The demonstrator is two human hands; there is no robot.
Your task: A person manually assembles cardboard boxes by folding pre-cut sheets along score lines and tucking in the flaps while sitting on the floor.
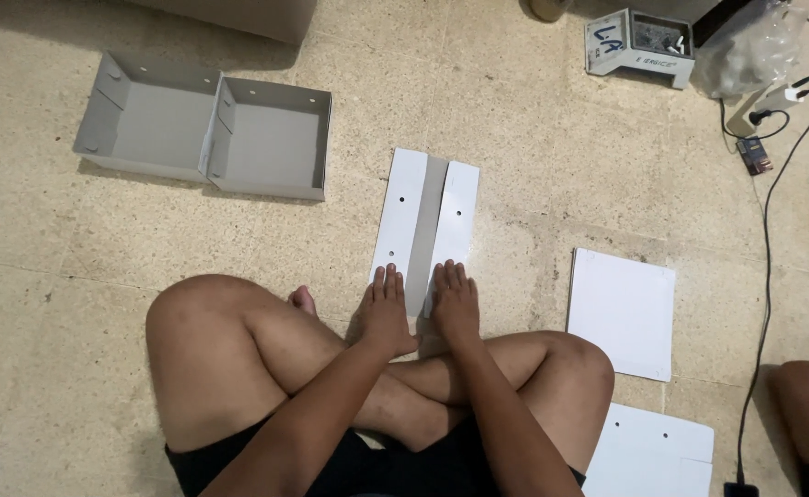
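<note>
Head view: left hand (386, 313) and right hand (455, 304), fingers flat and apart, press a card sheet (423, 221) folded along two creases, still flat on the floor. Left of it stand two finished boxes (206, 138); right, flat sheets (621, 313) unfolded.

A speckled beige tile floor (533, 147) was seen; on it lay a folded white cardboard sheet (425, 221), two grey folded boxes (206, 124), flat white sheets (623, 311) and a black cable (762, 276).
</note>
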